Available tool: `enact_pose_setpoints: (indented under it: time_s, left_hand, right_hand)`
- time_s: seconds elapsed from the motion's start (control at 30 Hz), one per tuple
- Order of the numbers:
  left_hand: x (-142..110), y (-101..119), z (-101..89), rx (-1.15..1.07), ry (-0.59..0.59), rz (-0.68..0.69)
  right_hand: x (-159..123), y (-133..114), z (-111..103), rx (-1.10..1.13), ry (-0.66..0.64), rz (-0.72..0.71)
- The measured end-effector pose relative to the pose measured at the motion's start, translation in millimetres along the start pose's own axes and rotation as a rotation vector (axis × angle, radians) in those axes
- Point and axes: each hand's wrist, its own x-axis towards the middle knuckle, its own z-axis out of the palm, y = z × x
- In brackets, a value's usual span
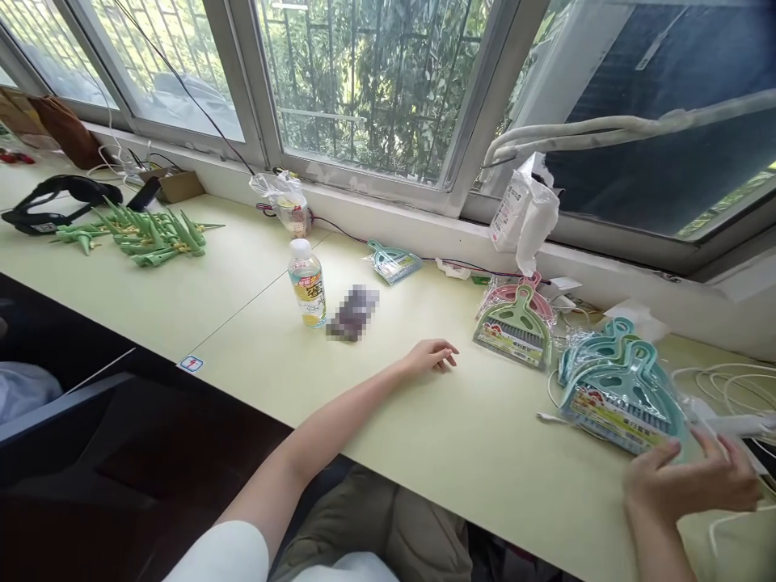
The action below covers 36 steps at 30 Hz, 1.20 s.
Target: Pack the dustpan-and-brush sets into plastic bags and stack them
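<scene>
Right hand (pixel 691 478) at 4 o'clock of the view, fingers spread wide, fingertips touching the near end of the blue dustpan stack (pixel 618 392). Not a closed grip, more a flat press or a steadying touch on the plastic wrap; thumb sits under the edge, so it may be starting to lift, can't tell for sure.

Left hand (pixel 432 354) lies near centre, palm down on the table (pixel 255 307), fingers loosely curled, holding nothing. Forearm stretched along the surface, looks like a brace while the body leans right.

Blue dustpan stack sits at 3 o'clock, several nested pans still in retail wrap, handles pointing to 11 o'clock toward the window. Nesting keeps them compact. Green dustpan set (pixel 515 327) is just beside it at its 10 o'clock, with a pink one under it. One more small blue packet (pixel 393 261) lies farther back by the sill.

Drink bottle (pixel 306 283) stands upright at 11 o'clock of the left hand, well apart, a blurred-out item just to its right. Pile of green cone pieces (pixel 149 230) far off at 10 o'clock, next to a black headset (pixel 57 202). White cables (pixel 727 384) loop at 3 o'clock just past the blue stack, close to the right hand's fingers.
</scene>
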Motion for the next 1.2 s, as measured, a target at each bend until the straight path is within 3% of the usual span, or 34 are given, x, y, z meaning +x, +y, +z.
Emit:
enact_pose_setpoints:
  time_s: [0.07, 0.17, 0.23, 0.3, 0.37, 0.47, 0.57, 0.63, 0.7, 0.8, 0.9, 1.03, 1.1, 1.2]
  left_hand:
    - [1, 0, 0.0, -0.009, 0.011, 0.005]
    - [2, 1, -1.2, -0.03, 0.049, 0.026]
    - [2, 2, -3.5, -0.045, 0.104, 0.038]
    - [2, 4, -7.2, -0.05, 0.171, 0.046]
    - [1, 5, -12.4, -0.051, 0.23, 0.053]
    - [1, 6, -21.6, -0.072, 0.292, 0.053]
    - [3, 8, -29.7, -0.086, 0.348, 0.039]
    - [6, 8, -32.7, -0.075, 0.38, 0.022]
    - [9, 8, -33.3, -0.059, 0.395, 0.01]
    - [13, 7, -31.6, -0.036, 0.381, 0.01]
    - [14, 3, -30.9, -0.044, 0.408, 0.033]
    - [16, -1, -34.2, -0.17, 0.691, 0.077]
    - [18, -2, -35.1, -0.245, 0.763, 0.067]
    - [17, -3, -33.4, -0.421, 0.65, 0.047]
  right_hand:
    - [-5, -31, 1, 0.092, -0.067, -0.114]
    - [-22, -89, 13, 0.186, -0.434, -0.357]
    - [-33, -132, 25, 0.196, -0.581, -0.448]
    - [-38, -170, 41, 0.208, -0.659, -0.47]
    - [-34, -194, 59, 0.218, -0.645, -0.42]
    - [-15, -198, 92, 0.237, -0.515, -0.217]
    - [6, -173, 122, 0.251, -0.318, 0.151]
    - [14, -151, 134, 0.27, -0.301, 0.333]
    - [17, -135, 140, 0.287, -0.352, 0.41]
    - [17, -126, 140, 0.325, -0.357, 0.431]
    - [14, -135, 134, 0.428, -0.359, 0.473]
    - [6, -166, 119, 0.589, -0.397, 0.583]
    - [0, -185, 109, 0.698, -0.41, 0.61]
    - [-6, -211, 94, 0.867, -0.403, 0.605]
